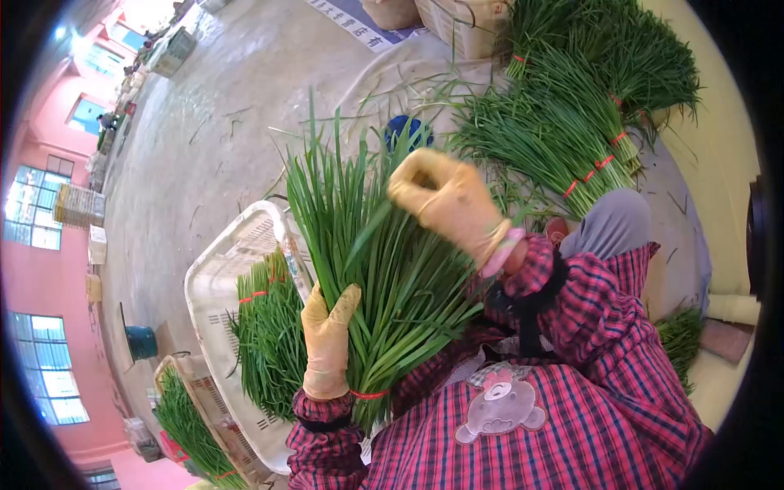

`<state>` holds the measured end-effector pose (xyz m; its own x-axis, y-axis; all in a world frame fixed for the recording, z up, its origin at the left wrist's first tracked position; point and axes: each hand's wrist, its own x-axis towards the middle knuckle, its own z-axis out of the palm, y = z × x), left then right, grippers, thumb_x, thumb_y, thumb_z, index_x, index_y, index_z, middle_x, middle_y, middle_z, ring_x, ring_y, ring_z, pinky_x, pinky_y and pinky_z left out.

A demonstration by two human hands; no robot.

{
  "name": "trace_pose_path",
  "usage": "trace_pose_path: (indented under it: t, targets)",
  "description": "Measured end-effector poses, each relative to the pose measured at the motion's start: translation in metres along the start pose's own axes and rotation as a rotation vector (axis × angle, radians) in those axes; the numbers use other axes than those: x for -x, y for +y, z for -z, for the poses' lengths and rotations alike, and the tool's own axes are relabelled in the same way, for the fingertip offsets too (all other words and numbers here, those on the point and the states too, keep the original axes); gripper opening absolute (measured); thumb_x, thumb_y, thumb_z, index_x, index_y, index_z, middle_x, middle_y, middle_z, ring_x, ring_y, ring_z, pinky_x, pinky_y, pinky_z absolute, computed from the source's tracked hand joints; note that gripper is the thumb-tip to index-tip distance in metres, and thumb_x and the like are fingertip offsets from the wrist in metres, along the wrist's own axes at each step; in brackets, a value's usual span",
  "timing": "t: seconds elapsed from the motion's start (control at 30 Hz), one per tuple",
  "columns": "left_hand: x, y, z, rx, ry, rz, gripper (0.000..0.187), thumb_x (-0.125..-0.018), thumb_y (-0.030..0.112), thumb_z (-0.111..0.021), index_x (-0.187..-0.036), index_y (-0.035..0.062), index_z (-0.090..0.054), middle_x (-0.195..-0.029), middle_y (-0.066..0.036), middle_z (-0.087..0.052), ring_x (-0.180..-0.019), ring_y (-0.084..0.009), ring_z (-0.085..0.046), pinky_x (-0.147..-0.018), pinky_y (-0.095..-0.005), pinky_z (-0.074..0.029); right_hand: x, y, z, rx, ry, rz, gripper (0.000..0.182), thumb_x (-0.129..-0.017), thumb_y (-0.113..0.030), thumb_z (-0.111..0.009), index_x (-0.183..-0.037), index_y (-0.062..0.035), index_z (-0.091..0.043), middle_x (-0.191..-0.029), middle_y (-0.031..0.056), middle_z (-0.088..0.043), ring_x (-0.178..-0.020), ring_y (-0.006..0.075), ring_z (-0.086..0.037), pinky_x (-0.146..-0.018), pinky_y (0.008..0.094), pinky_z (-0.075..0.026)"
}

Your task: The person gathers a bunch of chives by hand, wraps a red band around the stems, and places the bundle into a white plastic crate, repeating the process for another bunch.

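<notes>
A large bunch of garlic chives [392,278] lies across my lap, its leaf ends fanned upward. A red band [370,395] ties it low down. My gloved left hand [328,339] is closed around the left side of the bunch, thumb on top of the leaves. Above the leaves on the right, my gloved right hand [449,204] is pinched, thumb and fingers curled into a ring. One broad chive leaf runs up to its fingertips and seems held there. The inside of the pinch is partly hidden.
At left stands a white plastic basket [204,282] with banded chives [269,343] inside; another crate [208,392] of chives is below it. Banded bunches [563,139] are heaped at upper right. A blue bundle [407,131] lies on the floor, near a basket [469,28].
</notes>
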<state>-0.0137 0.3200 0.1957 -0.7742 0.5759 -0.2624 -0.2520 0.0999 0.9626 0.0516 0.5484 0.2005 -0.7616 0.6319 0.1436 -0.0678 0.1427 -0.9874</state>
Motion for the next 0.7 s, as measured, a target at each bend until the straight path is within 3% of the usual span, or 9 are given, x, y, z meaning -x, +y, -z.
trace_pose_path:
  t: [0.1,0.2,0.3,0.4,0.43,0.5,0.57,0.7]
  targets:
    - [0.001,0.006,-0.005,0.032,0.014,0.025,0.032,-0.092,0.004,-0.062,-0.124,-0.0002,-0.059,-0.111,-0.003,-0.065,-0.095,-0.0101,-0.061,-0.085,-0.0249,-0.050,-0.007,0.008,0.037,-0.164,0.106,-0.111,0.008,-0.087,-0.011,-0.063,-0.082,-0.0056,-0.064,-0.074,-0.0041,-0.060,-0.068,0.0062,-0.054,-0.064,0.0233,-0.045]
    - [-0.003,0.009,-0.004,0.083,0.037,0.054,0.032,-0.091,0.006,-0.063,-0.122,-0.0006,-0.059,-0.109,-0.006,-0.067,-0.091,-0.0137,-0.064,-0.081,-0.0276,-0.053,-0.002,0.019,0.068,-0.210,0.089,-0.183,0.007,-0.089,-0.011,-0.063,-0.092,-0.0060,-0.066,-0.080,-0.0047,-0.059,-0.070,0.0055,-0.053,-0.064,0.0221,-0.045]
    - [-0.006,0.009,0.002,0.112,-0.005,0.065,0.031,-0.090,0.008,-0.063,-0.119,-0.0021,-0.059,-0.106,-0.010,-0.067,-0.086,-0.0174,-0.066,-0.077,-0.0307,-0.056,0.018,0.024,0.081,-0.196,0.193,-0.103,0.016,-0.090,-0.012,-0.063,-0.105,-0.0046,-0.064,-0.087,-0.0027,-0.060,-0.072,0.0058,-0.054,-0.067,0.0221,-0.046]
    - [-0.001,0.025,0.003,0.189,0.084,0.117,0.030,-0.091,0.007,-0.059,-0.119,-0.0024,-0.059,-0.105,-0.011,-0.067,-0.085,-0.0205,-0.067,-0.075,-0.0333,-0.058,0.047,0.016,0.089,-0.198,0.021,-0.213,0.023,-0.093,-0.015,-0.061,-0.111,-0.0015,-0.063,-0.091,0.0003,-0.062,-0.075,0.0073,-0.055,-0.070,0.0231,-0.047]
    - [0.003,0.033,-0.005,0.113,0.180,0.084,0.038,-0.090,0.016,-0.056,-0.123,-0.0034,-0.054,-0.104,-0.012,-0.065,-0.085,-0.0225,-0.066,-0.075,-0.0334,-0.056,0.056,0.012,0.091,-0.206,0.018,-0.214,0.023,-0.093,-0.015,-0.061,-0.111,-0.0015,-0.063,-0.091,0.0003,-0.062,-0.075,0.0073,-0.055,-0.070,0.0231,-0.047]
    - [0.001,0.039,0.010,0.234,0.207,0.036,0.032,-0.091,0.007,-0.056,-0.122,-0.0029,-0.057,-0.107,-0.013,-0.066,-0.086,-0.0240,-0.068,-0.076,-0.0366,-0.058,0.069,0.005,0.092,-0.331,-0.274,-0.410,0.022,-0.095,-0.017,-0.059,-0.109,-0.0009,-0.065,-0.091,0.0011,-0.064,-0.077,0.0074,-0.056,-0.071,0.0235,-0.048]
    - [0.001,0.048,0.014,0.215,0.212,-0.019,0.032,-0.092,0.008,-0.056,-0.122,-0.0031,-0.056,-0.108,-0.013,-0.066,-0.087,-0.0246,-0.068,-0.076,-0.0371,-0.058,0.075,-0.013,0.089,-0.340,-0.447,-0.448,0.022,-0.096,-0.019,-0.059,-0.106,-0.0015,-0.067,-0.097,0.0033,-0.067,-0.085,0.0091,-0.060,-0.077,0.0247,-0.050]
    - [0.009,0.068,-0.005,0.172,0.249,-0.092,0.032,-0.093,0.011,-0.055,-0.123,-0.0027,-0.055,-0.111,-0.014,-0.065,-0.089,-0.0258,-0.068,-0.077,-0.0379,-0.059,0.082,-0.026,0.062,-0.354,-0.538,-0.276,0.022,-0.093,-0.015,-0.064,-0.110,-0.0013,-0.068,-0.104,0.0057,-0.069,-0.092,0.0112,-0.062,-0.082,0.0271,-0.051]
